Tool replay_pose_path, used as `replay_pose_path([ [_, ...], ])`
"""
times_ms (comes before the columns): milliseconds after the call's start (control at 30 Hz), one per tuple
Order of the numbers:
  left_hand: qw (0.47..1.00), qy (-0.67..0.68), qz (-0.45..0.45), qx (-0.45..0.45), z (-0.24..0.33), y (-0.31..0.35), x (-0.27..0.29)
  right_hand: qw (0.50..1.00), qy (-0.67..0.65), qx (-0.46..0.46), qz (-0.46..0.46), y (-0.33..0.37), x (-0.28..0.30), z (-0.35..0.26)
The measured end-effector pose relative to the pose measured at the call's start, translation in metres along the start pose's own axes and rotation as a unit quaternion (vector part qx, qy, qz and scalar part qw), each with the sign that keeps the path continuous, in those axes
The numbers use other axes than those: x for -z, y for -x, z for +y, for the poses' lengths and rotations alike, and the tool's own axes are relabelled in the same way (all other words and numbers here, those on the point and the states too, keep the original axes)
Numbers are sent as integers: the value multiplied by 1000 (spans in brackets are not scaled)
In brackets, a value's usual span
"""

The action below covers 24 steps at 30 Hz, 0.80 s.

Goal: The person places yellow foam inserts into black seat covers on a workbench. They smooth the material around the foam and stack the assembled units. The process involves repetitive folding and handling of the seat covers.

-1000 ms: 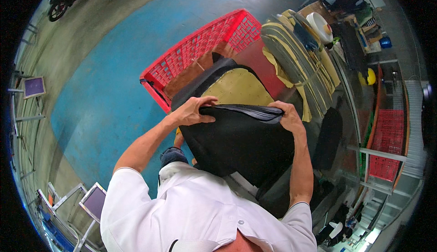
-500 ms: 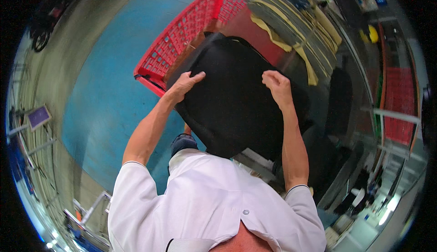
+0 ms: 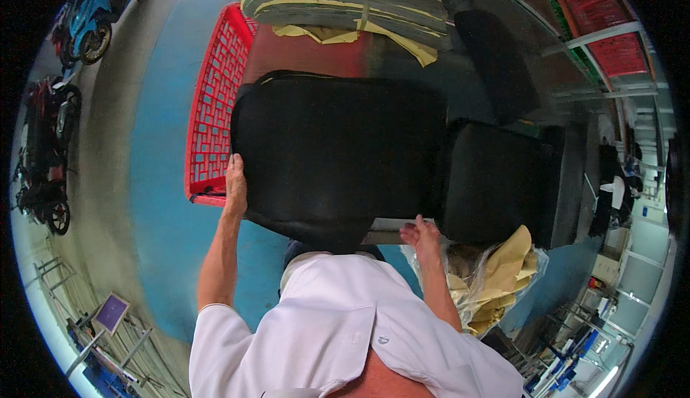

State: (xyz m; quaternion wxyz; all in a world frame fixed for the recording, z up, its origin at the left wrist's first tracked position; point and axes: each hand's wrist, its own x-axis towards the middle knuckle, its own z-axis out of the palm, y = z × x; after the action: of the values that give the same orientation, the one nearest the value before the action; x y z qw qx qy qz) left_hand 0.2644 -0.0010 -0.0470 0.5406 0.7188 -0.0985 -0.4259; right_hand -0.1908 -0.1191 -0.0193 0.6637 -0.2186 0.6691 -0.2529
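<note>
A large black padded cushion point(image 3: 338, 146) with rounded corners lies in front of me, spanning the middle of the view. My left hand point(image 3: 236, 186) grips its left edge, with part of the fingers hidden at the side. Just below the cushion's near right edge, my right hand point(image 3: 422, 238) is free, its fingers apart and holding nothing. A pale grey ledge point(image 3: 392, 229) shows beside those fingers, partly covered by the cushion.
A red plastic basket point(image 3: 215, 103) stands at left behind the cushion. Beyond lies a tied stack of grey and yellow sheets point(image 3: 345, 6). More black cushions point(image 3: 496, 175) sit at right, above a clear bag with yellow pieces point(image 3: 496, 276). Motorbikes point(image 3: 90, 31) are parked far left.
The view has turned, shifting the basket and sheet stack leftward. My left hand has moved down to the cushion's left edge. The right hand has come off its top toward the near edge.
</note>
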Motion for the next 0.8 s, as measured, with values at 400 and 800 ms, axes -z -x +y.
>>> replay_pose_path([
  [400, 993, -6, 22, 114, 48, 29, -21, 996, -63, -28, 53, -9, -12, -10],
  [800, 990, 126, 57, -1, -7, 17, 11, 984, -136, 5, 110, 3, -21, 9],
])
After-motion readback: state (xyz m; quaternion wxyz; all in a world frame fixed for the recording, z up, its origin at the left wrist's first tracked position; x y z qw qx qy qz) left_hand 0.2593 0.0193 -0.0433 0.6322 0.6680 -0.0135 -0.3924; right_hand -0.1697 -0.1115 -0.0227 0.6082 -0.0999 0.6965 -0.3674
